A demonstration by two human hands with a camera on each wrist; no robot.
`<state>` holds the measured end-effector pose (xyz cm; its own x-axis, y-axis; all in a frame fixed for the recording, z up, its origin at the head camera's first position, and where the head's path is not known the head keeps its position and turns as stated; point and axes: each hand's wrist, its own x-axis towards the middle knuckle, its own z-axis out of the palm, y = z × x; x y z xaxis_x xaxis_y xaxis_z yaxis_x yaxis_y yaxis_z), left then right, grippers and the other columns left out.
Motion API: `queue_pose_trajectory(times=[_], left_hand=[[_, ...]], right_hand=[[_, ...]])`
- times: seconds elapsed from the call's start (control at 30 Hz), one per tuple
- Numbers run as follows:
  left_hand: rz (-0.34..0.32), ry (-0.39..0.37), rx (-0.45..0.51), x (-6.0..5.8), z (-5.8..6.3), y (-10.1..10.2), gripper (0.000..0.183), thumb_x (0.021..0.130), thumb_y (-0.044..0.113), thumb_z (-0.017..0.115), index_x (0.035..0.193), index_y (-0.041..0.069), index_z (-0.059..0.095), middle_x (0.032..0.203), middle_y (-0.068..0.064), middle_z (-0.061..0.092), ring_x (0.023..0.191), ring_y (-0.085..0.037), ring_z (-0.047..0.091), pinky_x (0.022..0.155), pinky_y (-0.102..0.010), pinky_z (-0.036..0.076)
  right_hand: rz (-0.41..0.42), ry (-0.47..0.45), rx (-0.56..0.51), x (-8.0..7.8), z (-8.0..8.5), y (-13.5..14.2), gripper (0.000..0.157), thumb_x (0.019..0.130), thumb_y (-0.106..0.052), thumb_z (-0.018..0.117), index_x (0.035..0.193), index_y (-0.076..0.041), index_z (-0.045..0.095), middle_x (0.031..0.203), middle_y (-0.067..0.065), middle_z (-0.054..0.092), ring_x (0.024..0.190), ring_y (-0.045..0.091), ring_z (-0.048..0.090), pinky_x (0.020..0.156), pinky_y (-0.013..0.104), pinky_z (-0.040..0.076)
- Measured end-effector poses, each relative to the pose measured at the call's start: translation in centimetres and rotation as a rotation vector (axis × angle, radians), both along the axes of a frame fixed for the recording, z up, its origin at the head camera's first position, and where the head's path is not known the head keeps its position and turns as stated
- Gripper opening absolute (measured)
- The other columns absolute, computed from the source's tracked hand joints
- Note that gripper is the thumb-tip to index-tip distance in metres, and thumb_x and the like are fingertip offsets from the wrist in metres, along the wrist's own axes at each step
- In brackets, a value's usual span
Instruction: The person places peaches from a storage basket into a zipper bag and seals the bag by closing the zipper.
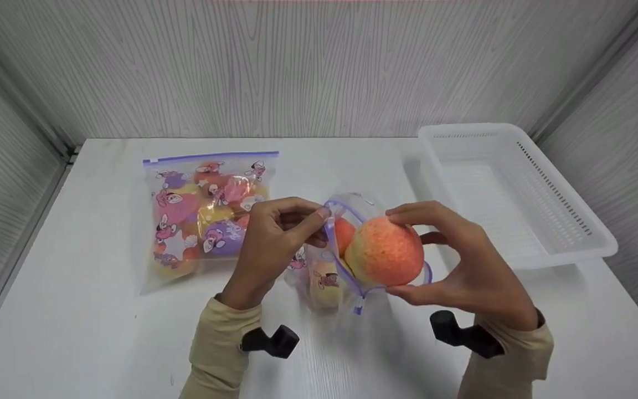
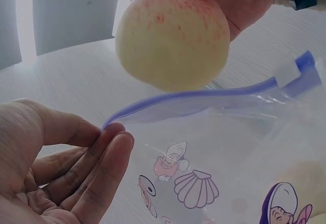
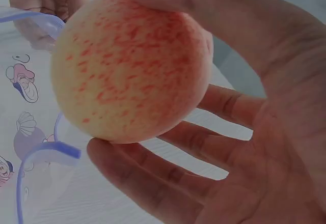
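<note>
Between thumb and fingers, my right hand [image 1: 468, 266] holds a peach [image 1: 388, 252], orange-red on one side and pale yellow on the other. The peach sits at the mouth of a clear zip bag [image 1: 327, 280] with a purple zip edge and cartoon prints. My left hand [image 1: 274, 244] pinches one side of that edge, and the bag's mouth gapes. Inside lie more fruits, one orange-red near the opening and a yellowish one lower down. In the left wrist view the peach [image 2: 173, 40] shows just above the purple zip edge [image 2: 204, 95].
A second zip bag [image 1: 208, 213], filled with several fruits and closed along its top, lies flat on the white table [image 1: 75, 310] at the left. At the right stands a white plastic basket [image 1: 518, 194] with slotted walls. Grey wood-grain panels [image 1: 252, 66] enclose the table.
</note>
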<state>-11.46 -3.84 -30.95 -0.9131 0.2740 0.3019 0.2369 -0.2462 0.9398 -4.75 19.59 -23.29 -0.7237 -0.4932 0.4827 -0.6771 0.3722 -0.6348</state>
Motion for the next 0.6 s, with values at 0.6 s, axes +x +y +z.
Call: queue_pose_trajectory(times=[0.6], left_hand=[[-0.005, 0.024, -0.040, 0.0, 0.1, -0.2, 0.015, 0.089, 0.012, 0.066, 0.095, -0.001, 0.070, 0.084, -0.014, 0.068, 0.070, -0.030, 0.067, 0.067, -0.042, 0.059]], right_hand=[[-0.162, 0.209, 0.339, -1.3, -3.1, -0.3, 0.074, 0.060, -0.024, 0.088, 0.127, -0.016, 0.057, 0.123, -0.002, 0.053, 0.113, 0.012, 0.050, 0.089, 0.029, 0.051]])
